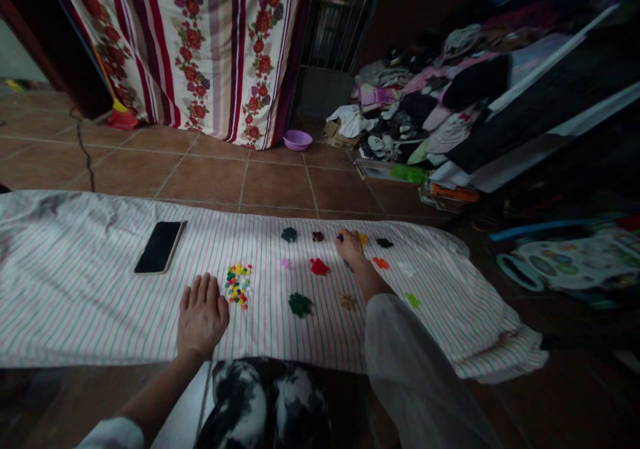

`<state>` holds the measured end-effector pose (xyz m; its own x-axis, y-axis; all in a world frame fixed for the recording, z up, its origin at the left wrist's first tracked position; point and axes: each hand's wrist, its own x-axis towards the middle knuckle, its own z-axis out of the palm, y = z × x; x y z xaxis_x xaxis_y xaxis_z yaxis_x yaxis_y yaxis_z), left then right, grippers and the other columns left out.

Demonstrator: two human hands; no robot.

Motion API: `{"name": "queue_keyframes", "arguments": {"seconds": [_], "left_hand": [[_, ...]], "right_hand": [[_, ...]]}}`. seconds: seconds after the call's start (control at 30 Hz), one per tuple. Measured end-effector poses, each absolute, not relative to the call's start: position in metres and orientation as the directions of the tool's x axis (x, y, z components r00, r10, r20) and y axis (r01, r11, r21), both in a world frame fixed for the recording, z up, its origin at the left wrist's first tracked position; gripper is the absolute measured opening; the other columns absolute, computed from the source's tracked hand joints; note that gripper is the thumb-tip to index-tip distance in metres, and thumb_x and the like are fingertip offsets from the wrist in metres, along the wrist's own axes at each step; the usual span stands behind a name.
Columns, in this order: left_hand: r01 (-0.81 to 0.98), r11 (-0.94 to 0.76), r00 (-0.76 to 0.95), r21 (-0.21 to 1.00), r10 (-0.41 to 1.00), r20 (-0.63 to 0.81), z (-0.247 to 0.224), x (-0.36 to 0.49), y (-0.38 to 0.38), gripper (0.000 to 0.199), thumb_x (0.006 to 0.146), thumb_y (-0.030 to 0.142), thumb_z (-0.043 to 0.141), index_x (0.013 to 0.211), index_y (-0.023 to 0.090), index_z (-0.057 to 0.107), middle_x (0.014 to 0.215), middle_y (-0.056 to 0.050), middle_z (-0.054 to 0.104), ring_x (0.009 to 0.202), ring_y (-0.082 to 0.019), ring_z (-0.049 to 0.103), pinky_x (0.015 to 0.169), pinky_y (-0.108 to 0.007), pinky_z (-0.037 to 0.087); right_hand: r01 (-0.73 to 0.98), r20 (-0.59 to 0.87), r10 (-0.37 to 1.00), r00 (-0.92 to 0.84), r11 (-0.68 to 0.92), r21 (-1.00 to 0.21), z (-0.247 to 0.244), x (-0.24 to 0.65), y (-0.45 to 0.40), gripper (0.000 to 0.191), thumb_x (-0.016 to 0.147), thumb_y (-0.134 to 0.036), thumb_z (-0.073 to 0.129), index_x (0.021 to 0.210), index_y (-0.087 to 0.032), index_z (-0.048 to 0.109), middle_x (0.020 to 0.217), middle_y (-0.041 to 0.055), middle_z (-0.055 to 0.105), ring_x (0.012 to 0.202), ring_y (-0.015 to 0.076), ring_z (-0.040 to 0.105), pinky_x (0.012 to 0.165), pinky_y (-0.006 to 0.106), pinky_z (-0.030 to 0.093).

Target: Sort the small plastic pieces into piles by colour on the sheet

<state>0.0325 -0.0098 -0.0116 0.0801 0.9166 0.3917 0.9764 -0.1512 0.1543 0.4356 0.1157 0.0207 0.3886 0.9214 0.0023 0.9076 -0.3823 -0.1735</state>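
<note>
My left hand [201, 317] lies flat and open, fingers extended, just left of the mixed coloured pieces [241, 298] — their patch running lengthwise away from me. Past striped cloth [266, 256], my right hand [351, 246] curls over a small blue piece [340, 238] — grip unclear — between brown [317, 236] and yellow pieces [363, 239].

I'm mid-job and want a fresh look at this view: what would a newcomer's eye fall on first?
Probably the flowered, striped curtain at the upper left, with a purple basin by its lower right edge. Next, on the striped cloth, the bright red pile and the multicoloured pile, with the left hand flat beside the latter and the right hand beyond the red.
</note>
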Motion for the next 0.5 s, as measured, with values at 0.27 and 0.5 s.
{"name": "queue_keyframes", "arguments": {"seconds": [0.27,0.5], "left_hand": [[0.981,-0.142,0.079,0.132,0.914,0.399,-0.0123,0.033,-0.0099,0.052,0.089,0.031,0.036,0.129,0.005,0.057,0.138,-0.02,0.055,0.134,-0.032,0.046,0.113,-0.049,0.031],[0.983,-0.142,0.086,0.115,0.915,0.393,-0.0107,0.0333,-0.0103,0.053,0.089,0.031,0.034,0.129,0.003,0.057,0.137,-0.021,0.055,0.135,-0.032,0.045,0.114,-0.05,0.031]], "right_hand": [[0.909,0.009,0.923,0.384,-0.376,-0.181,0.0175,0.44,0.1177,0.026,0.091,-0.023,0.055,0.114,-0.015,0.066,0.107,0.0129,0.062,0.101,0.02,0.057,0.087,0.025,0.041],[0.917,0.032,0.932,0.361,-0.349,-0.195,0.0165,0.4435,0.116,0.03,0.087,-0.025,0.061,0.116,-0.016,0.067,0.109,0.0127,0.063,0.103,0.0206,0.057,0.089,0.026,0.042]]}}
